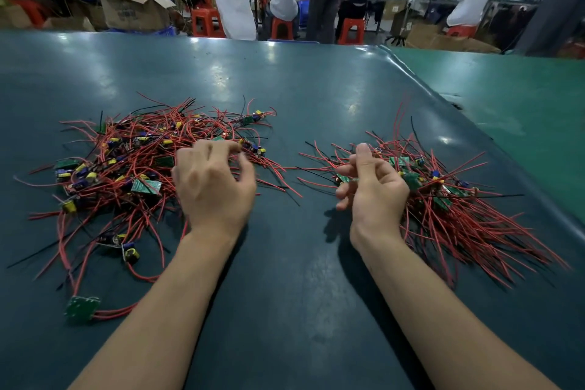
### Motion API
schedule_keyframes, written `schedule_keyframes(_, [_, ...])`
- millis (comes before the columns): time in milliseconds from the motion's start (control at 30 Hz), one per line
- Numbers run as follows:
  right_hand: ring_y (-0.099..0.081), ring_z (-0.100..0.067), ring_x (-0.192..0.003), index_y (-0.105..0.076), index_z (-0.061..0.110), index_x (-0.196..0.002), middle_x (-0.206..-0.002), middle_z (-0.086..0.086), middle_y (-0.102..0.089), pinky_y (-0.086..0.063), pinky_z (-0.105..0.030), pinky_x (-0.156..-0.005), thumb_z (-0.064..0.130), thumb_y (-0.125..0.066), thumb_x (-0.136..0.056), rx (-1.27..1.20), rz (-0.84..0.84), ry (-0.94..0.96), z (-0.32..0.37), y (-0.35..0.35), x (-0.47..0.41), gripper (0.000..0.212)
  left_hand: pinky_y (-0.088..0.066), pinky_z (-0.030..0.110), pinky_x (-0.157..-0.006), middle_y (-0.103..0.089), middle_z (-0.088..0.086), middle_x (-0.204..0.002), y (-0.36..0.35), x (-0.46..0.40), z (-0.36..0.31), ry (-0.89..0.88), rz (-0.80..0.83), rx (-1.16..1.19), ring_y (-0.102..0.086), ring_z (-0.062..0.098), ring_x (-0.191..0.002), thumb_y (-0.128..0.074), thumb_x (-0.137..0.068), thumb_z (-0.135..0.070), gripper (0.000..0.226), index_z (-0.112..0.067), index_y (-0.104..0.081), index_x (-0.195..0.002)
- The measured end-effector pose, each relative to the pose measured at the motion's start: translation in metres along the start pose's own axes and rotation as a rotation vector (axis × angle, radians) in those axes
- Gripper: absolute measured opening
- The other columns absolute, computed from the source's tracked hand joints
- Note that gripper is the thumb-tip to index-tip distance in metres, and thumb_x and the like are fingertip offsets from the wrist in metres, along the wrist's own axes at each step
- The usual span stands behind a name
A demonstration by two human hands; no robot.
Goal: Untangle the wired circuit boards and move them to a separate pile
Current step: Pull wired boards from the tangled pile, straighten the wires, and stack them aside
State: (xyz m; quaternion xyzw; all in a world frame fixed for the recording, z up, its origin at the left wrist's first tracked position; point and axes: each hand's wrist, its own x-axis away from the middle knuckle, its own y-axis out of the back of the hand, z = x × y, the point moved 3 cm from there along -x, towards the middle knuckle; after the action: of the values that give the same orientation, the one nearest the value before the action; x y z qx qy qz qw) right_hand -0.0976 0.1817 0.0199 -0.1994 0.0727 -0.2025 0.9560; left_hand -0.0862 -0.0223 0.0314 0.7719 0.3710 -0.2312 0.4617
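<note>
Bare counter [300, 263] separates tangled pile [133, 165], left, from sorted pile [459, 199], whose wires fan toward the near right edge. Left hand [215, 184] hovers, grip released; right hand [373, 190] pinches a board [346, 179].

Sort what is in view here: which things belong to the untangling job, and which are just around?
Part of the job:
tangled pile of wired boards
sorted pile, wires lying roughly parallel
left hand over the tangle's edge
right hand beside the sorted pile, fingers curled
stray board near the left forearm

Just around:
cardboard box
red stools
green table alongside
</note>
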Motion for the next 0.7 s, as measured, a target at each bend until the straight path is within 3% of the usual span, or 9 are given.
schedule_keyframes(100, [-0.045, -0.012, -0.034, -0.061, 0.009, -0.077, -0.058, -0.002, -0.06, -0.033, -0.018, -0.031, 0.033, -0.061, -0.096, 0.037, 0.062, 0.031, 0.001, -0.003, 0.003, 0.03, -0.036, 0.046, -0.096, -0.054, 0.016, -0.122, -0.003, -0.004, 0.021, 0.243, 0.245, -0.266, -0.044, 0.037, -0.116, -0.061, -0.087, -0.035, 0.041, -0.013, -0.058, -0.121])
schedule_keyframes(200, [-0.042, -0.011, -0.033, -0.061, 0.009, -0.075, -0.055, -0.001, -0.057, -0.031, -0.018, -0.032, 0.033, -0.059, -0.098, 0.072, 0.076, 0.033, 0.001, -0.002, 0.005, 0.032, -0.034, 0.046, -0.099, -0.056, 0.014, -0.124, -0.005, -0.003, 0.025, 0.244, 0.353, -0.356, -0.044, 0.037, -0.119, -0.058, -0.09, -0.039, 0.039, -0.015, -0.06, -0.122])
schedule_keyframes(400, [-0.042, -0.012, -0.033, -0.062, 0.008, -0.074, -0.052, 0.001, -0.056, -0.03, -0.018, -0.033, 0.03, -0.059, -0.098, 0.133, 0.141, 0.018, -0.003, -0.003, 0.003, 0.033, -0.036, 0.045, -0.096, -0.057, 0.009, -0.117, 0.003, -0.003, 0.022, 0.249, 0.339, -0.352, -0.045, 0.034, -0.114, -0.062, -0.09, -0.04, 0.023, -0.024, -0.074, -0.101])
schedule_keyframes(567, [-0.043, -0.013, -0.033, -0.064, 0.013, -0.069, -0.053, 0.0, -0.058, -0.031, -0.019, -0.033, 0.034, -0.06, -0.097, 0.207, 0.203, 0.046, -0.005, -0.005, 0.004, 0.035, -0.044, 0.042, -0.094, -0.053, 0.012, -0.116, 0.005, 0.002, 0.022, 0.238, 0.402, -0.257, -0.054, 0.035, -0.104, -0.06, -0.088, -0.029, 0.026, -0.02, -0.07, -0.11])
schedule_keyframes(700, [-0.043, -0.013, -0.035, -0.065, 0.014, -0.068, -0.053, -0.001, -0.059, -0.032, -0.02, -0.034, 0.036, -0.06, -0.097, 0.227, 0.211, 0.048, -0.005, -0.005, 0.005, 0.036, -0.042, 0.036, -0.079, -0.061, 0.016, -0.106, 0.013, -0.001, 0.017, 0.204, 0.165, -0.052, -0.059, 0.036, -0.096, -0.058, -0.094, -0.026, 0.024, -0.01, -0.071, -0.107])
